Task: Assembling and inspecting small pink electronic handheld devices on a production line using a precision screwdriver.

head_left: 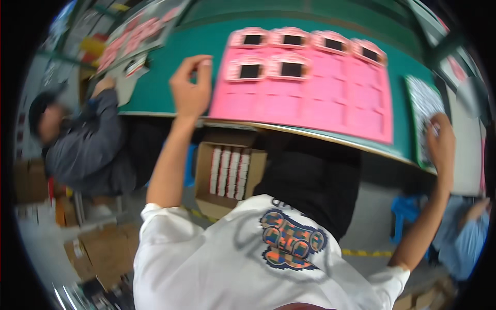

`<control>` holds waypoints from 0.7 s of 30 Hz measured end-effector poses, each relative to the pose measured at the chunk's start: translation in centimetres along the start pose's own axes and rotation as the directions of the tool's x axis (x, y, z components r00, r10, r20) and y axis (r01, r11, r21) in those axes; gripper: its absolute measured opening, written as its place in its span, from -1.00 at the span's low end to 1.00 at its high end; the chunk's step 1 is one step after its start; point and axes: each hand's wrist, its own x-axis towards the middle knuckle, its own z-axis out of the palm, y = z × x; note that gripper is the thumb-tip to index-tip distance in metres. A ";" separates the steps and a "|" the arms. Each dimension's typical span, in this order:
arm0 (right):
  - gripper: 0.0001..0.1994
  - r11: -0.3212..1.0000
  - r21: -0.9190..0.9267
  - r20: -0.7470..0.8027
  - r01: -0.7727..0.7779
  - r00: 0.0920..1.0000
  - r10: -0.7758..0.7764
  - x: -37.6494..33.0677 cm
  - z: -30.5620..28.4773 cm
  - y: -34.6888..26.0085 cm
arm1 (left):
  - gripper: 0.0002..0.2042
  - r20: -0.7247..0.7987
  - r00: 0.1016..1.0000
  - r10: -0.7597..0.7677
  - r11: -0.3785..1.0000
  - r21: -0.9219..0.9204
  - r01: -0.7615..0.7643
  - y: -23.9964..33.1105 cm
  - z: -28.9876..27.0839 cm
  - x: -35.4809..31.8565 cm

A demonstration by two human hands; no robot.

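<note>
A pink sheet [299, 98] with rows of recesses lies on the green bench. Several pale pink frames [293, 40] with dark rectangular screens fill its far row. Two more, including one pink frame with a dark screen [285, 68], sit in the row below, toward the left. Left of the sheet, my left hand [191, 90] is raised with fingers curled and thumb meeting the forefinger; nothing shows in it. My right hand [440, 139] is over a green-rimmed tray [424, 106] of small silvery or clear pieces. Its fingers are bent together and blurred; what they hold cannot be made out.
Below the bench edge stands an open cardboard box [206, 168] with stacked white pieces. A co-worker [88, 139] sits at left, another person's blue sleeve [467, 243] shows at right. A blue stool [403, 217] and cartons [106, 250] are on the floor.
</note>
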 end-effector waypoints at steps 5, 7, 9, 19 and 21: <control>-0.83 0.989 0.029 -0.008 -0.143 0.990 0.143 2.2 -0.9 -7.0 | -0.86 -0.076 0.953 -0.293 0.955 -0.057 0.289 -3.2 -1.9 -2.8; -0.83 0.994 0.006 0.048 -0.108 0.993 0.107 2.4 -1.0 -9.3 | -0.85 -0.080 0.959 -0.271 0.962 -0.020 0.271 -3.3 -2.5 -2.7; -0.81 0.994 -0.029 0.045 -0.108 0.993 0.109 2.5 -0.9 -8.7 | -0.85 -0.039 0.974 -0.221 0.975 0.011 0.222 -3.1 -1.5 -2.5; -0.75 0.943 -0.194 0.124 -0.270 0.947 0.297 2.0 -2.0 -4.5 | -0.77 0.126 0.972 -0.197 0.974 0.136 0.180 -5.7 -2.1 -2.6; -0.75 0.944 -0.162 0.113 -0.287 0.945 0.307 1.6 -2.2 -4.0 | -0.76 0.137 0.968 -0.210 0.971 0.149 0.189 -5.7 -1.4 -2.3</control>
